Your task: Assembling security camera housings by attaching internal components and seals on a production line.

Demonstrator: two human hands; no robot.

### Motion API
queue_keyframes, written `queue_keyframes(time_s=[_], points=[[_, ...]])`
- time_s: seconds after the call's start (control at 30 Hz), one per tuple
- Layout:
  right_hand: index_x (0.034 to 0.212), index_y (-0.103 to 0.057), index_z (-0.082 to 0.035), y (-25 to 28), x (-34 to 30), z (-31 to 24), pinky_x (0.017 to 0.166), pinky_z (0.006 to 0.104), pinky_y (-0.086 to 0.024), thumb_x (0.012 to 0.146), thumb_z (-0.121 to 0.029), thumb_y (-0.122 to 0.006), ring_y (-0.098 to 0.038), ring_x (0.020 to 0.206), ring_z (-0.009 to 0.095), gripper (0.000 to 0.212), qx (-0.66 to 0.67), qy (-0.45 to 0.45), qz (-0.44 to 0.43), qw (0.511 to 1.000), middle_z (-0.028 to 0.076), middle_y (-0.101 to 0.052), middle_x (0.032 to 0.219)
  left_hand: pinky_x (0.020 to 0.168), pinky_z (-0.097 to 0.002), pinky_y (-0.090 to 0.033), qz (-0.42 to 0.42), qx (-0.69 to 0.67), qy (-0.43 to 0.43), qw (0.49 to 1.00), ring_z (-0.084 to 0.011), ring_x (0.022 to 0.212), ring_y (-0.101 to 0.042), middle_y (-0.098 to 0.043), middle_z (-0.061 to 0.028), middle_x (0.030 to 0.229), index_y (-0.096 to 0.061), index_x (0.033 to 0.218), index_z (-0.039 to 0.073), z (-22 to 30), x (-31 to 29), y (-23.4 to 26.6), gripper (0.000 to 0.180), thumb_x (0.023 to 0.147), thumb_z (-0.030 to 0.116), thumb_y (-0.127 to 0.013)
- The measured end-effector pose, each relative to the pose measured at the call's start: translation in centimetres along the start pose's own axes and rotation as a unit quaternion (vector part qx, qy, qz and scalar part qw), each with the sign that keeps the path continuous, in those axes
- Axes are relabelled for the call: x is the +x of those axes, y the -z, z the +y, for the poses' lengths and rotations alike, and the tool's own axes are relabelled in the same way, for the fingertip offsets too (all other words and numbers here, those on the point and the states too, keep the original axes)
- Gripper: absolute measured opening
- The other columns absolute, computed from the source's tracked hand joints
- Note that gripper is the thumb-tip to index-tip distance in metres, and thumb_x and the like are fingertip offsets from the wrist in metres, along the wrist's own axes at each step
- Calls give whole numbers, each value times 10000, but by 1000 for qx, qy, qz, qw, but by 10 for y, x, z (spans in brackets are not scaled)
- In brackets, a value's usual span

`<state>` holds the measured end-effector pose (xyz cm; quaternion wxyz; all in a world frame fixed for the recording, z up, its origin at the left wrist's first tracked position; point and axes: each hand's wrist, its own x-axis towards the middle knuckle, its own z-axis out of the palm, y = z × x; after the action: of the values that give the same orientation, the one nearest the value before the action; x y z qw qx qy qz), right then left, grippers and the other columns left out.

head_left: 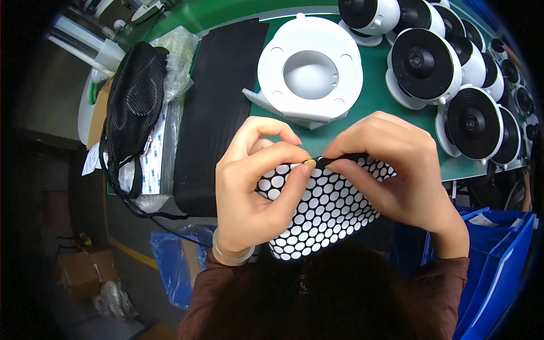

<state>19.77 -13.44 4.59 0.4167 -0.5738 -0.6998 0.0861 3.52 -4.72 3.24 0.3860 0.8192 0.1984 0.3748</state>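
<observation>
Nearest to me is dark hair or cloth [317, 309]; then the left hand [252, 187] and right hand [399, 164] both pinch the far edge of a white-dotted black sheet [326, 209] between them. Visible dots stand in rows, so I judge much is left. Beyond are a white ring-shaped housing [348, 79] and black-faced cameras [425, 62].

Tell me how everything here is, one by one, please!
Left hand: pinching
Right hand: pinching
Dotted sheet: curved, edge pinched by both hands
White housing: round hole facing up
Round devices: standing in a cluster
Blue bin: open-topped
Black mat: lying flat
Mesh case: unclear whether closed
</observation>
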Motion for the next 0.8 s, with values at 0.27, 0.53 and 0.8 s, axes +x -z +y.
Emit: queue_keyframes(time_s=[0.27,0.53,0.8], points=[[748,-587,-28,6,1,-9,623,282,-459,614,60,-644,-584,723,210,169,-44,-42,-23,998,80,-617,787,556,-210,-405,3,34,-8,999,-97,565,-527,-540,-100,842,-618,717,-2,5,6,-3,96,633,-47,-619],[770,-599,-18,6,11,3,658,239,-457,693,13,-617,-593,819,164,86,-82,32,120,989,120,-616,977,731,-291,-437,53,6,-4,999,-229,842,-586,-576,-138,932,-632,749,-2,-28,15,-15,81,677,33,-639],[802,-602,4,-14,23,4,552,210,-450,720,4,-625,-589,642,124,85,-93,-34,128,987,61,-638,778,670,-288,-462,62,-4,-51,997,-249,771,-603,-585,-142,879,-608,781,-16,-28,14,-31,89,694,-17,-588]])
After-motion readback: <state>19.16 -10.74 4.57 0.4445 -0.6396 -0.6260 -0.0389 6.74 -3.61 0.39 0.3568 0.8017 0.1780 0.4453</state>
